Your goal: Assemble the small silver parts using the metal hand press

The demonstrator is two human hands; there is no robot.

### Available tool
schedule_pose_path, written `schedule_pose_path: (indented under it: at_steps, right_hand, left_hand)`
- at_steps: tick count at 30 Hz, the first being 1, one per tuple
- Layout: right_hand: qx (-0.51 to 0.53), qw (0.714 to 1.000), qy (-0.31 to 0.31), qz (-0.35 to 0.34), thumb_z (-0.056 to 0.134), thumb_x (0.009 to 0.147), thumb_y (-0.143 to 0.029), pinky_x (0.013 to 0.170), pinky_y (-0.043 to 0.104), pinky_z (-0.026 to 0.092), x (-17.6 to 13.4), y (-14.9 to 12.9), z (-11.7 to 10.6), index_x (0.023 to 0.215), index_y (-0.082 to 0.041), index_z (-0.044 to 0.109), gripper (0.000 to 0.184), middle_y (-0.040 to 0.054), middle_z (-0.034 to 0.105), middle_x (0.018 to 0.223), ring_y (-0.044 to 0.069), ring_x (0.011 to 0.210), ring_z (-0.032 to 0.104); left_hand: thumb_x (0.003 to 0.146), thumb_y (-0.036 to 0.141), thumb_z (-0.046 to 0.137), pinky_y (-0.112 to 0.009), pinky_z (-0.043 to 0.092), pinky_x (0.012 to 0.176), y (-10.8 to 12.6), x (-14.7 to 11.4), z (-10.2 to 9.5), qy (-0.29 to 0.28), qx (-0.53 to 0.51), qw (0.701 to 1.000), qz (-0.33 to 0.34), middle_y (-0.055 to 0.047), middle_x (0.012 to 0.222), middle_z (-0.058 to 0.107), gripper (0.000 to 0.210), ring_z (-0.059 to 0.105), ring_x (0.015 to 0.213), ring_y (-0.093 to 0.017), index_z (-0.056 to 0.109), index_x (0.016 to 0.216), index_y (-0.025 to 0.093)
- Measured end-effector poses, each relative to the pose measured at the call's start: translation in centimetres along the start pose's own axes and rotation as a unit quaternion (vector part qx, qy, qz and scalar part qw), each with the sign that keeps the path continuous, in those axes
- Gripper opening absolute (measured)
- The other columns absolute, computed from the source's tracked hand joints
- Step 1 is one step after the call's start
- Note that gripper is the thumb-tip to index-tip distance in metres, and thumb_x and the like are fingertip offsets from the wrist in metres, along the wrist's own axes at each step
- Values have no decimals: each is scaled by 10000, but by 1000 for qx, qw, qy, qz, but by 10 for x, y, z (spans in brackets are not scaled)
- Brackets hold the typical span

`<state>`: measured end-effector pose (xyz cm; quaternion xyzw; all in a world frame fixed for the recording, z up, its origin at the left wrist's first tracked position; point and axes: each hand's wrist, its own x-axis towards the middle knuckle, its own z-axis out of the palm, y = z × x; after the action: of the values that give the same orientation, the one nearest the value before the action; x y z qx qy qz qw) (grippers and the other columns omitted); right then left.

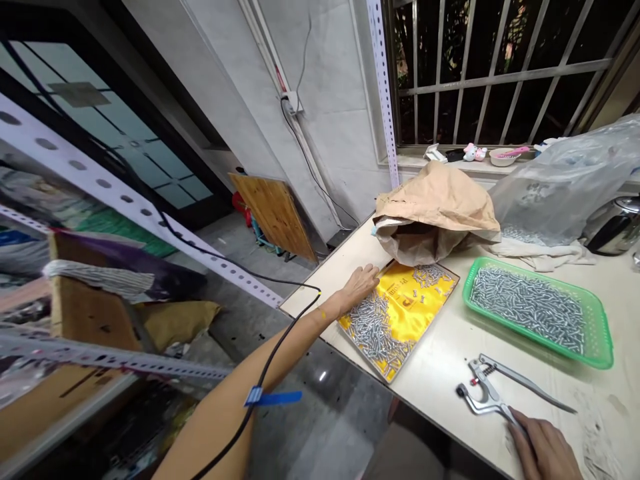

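My left hand (359, 288) lies at the left edge of a shallow tray (425, 327) lined with shiny yellow cloth (407, 300). Its fingers are stretched out, some pointing at the tray's far corner. Small silver metal pieces (373, 327), like short screws or rivets, are heaped on the near left of the cloth, with a smaller group at the far corner. At the lower right my right hand (543, 443) has its fingers around one handle of silver hand pliers (487, 393). The pliers' handles are spread, their jaws facing left.
A green basket (607, 333) full of similar metal pieces stands right of the tray. Behind are a crumpled brown paper bag (435, 200), a clear plastic bag (560, 180) and a kettle (617, 223). A black cable (270, 357) runs along my left arm. Perforated metal posts stand left.
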<state>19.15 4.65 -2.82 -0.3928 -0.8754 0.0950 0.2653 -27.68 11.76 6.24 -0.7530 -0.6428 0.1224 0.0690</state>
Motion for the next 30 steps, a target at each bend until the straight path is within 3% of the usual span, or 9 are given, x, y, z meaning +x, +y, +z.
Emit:
schedule_pose_path:
  at_steps: [4,7,9,13,20,25,30]
  right_hand:
    - [-19,997,64,22,355,993,-421,655,323,425,14,-25,-10,1069,-201,599,336,47,592,773,198,708,556]
    - [-26,998,47,43,342,1003,-376,648,313,413,19,-36,-16,1054,-183,602,327,50,576,770,192,709,538]
    - [-31,997,32,60,333,1007,-352,654,312,408,20,-38,-18,1058,-180,606,327,54,573,781,193,720,534]
    - [-36,997,29,64,339,1005,-319,658,310,399,17,-38,-20,1064,-174,610,313,55,565,781,195,731,529]
    - [-31,997,47,55,349,1001,-289,657,305,390,17,-39,-18,1053,-159,604,291,59,559,787,197,734,510]
    - [-33,996,32,71,333,1000,-275,668,315,392,16,-40,-16,1052,-158,612,306,70,561,806,207,765,515]
    - [-31,995,6,93,356,986,-242,684,320,385,15,-39,-14,1100,-165,617,295,79,560,846,211,793,510]
  left_hand:
    - [880,105,485,-317,417,714,13,-14,-10,38,-64,997,-22,-117,885,583,169,501,886,-222,635,808,131]
    - [893,140,470,-309,434,762,47,-21,-16,116,-176,978,1,-78,856,587,154,519,859,-195,618,852,149]
    - [896,154,462,-303,439,777,73,-21,-18,132,-241,960,46,-62,842,595,154,534,845,-181,612,861,157]
    - [895,124,421,-301,444,771,107,-11,-15,90,-252,962,61,-70,831,615,198,549,820,-180,612,847,147]
    - [889,65,386,-314,451,781,113,-8,-14,-60,-122,991,-14,-144,950,633,264,556,960,-239,645,910,112]
    - [865,51,394,-336,468,763,124,-9,-24,-63,-65,995,-42,-217,1048,611,282,541,1040,-293,669,926,71]
    - [820,32,415,-335,463,796,121,-9,-29,-48,-88,992,-71,-199,953,661,283,595,961,-274,688,888,65]
